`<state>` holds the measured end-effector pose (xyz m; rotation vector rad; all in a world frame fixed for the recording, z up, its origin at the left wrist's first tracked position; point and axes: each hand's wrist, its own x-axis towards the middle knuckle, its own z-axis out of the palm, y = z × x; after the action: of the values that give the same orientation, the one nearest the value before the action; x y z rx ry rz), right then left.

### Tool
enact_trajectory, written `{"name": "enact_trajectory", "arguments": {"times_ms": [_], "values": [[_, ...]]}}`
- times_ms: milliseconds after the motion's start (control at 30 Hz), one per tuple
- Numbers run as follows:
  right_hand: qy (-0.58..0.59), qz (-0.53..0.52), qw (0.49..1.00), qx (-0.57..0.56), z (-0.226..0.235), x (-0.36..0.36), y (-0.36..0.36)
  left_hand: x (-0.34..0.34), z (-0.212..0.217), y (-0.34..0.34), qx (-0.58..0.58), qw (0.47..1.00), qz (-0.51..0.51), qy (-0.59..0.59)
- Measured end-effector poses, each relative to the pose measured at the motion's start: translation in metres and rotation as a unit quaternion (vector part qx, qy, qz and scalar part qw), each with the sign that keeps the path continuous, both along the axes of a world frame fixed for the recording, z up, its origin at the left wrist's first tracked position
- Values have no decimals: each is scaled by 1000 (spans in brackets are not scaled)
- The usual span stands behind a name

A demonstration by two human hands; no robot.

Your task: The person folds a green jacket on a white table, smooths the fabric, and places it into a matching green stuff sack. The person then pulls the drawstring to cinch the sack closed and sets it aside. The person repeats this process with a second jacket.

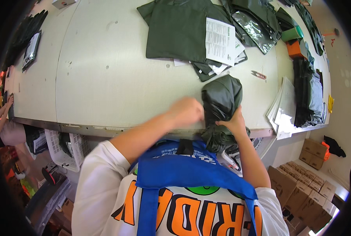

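Observation:
A dark green, glossy folded fabric bundle (222, 96) stands at the table's front edge, its crumpled lower part hanging over toward my blue apron (191, 169). My right hand (235, 122) grips the bundle from its right side, thumb across the front and the other fingers mostly behind it. Close to the bundle's left side is my left hand (188, 111), curled and smeared by motion; its fingers cannot be made out. Beyond the bundle lie flat dark green folded pieces (176, 35) with a printed white sheet (220, 41) on them.
Small red-handled thread snips (259, 74) lie right of the bundle. Clear plastic sheets (282, 104) and dark folded stacks (303, 94) line the right side. Plastic-wrapped dark packs (254, 29) are at the back. A white basket (67, 147) sits below the table; another person's hand (10, 100) shows far left.

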<state>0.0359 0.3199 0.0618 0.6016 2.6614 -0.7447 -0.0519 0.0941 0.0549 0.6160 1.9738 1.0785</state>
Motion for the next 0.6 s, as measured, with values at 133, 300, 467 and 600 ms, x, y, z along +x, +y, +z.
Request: {"name": "enact_trajectory", "arguments": {"times_ms": [133,300,467,600], "values": [[7,-67,995,-68,2,-2,16,-95,-22,34,-16,915,178,361],[60,-30,992,-107,3,1,25,-150,-36,75,-183,891,182,373],[65,-37,989,-130,37,-10,56,-98,-11,-17,-208,909,31,359],[118,33,985,-123,65,-46,54,-14,-17,-81,-190,920,29,341]]}}
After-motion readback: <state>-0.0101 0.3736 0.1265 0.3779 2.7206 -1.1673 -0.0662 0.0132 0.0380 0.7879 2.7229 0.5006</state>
